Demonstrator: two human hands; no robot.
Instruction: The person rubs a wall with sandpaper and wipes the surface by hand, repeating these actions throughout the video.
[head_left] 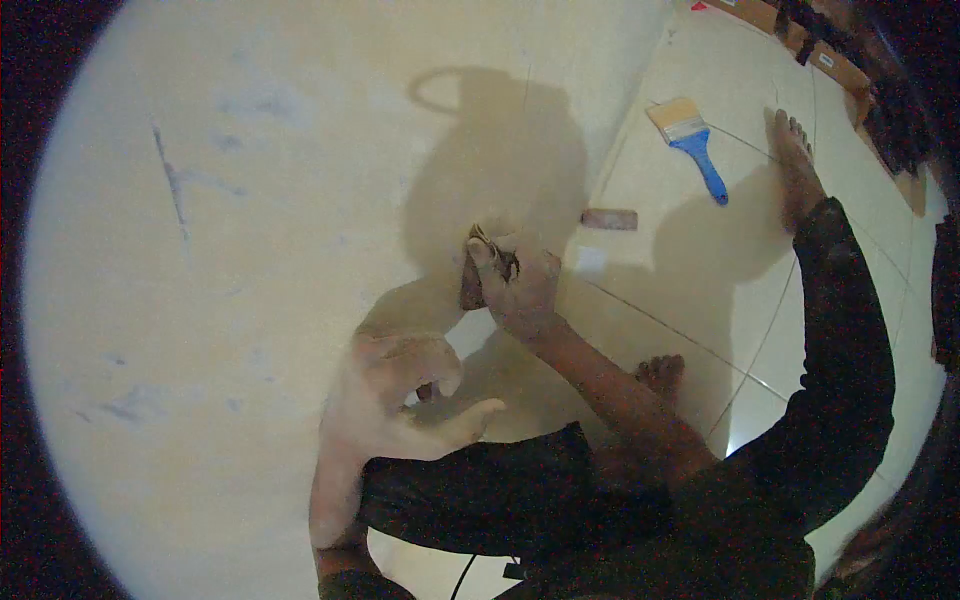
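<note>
My right hand (520, 285) is closed around a worn, folded brown piece, which looks like sandpaper (470, 283), against the pale wall (250, 300). Lower left, my left hand (405, 390) is near the wall with its fingers curled and the thumb stretched away from them. A small dark patch shows between those fingers and the thumb, too unclear to name. Dark scuffs and bluish smudges mark the wall, and a shadow falls around my right hand.
On the tiled floor (740, 330) lie a blue-handled paintbrush (690, 135) and a small brown block (609, 219). My bare feet (795, 160) rest on the tiles. Cardboard boxes (840, 70) stand at the upper right. A black cable (463, 577) shows at the bottom.
</note>
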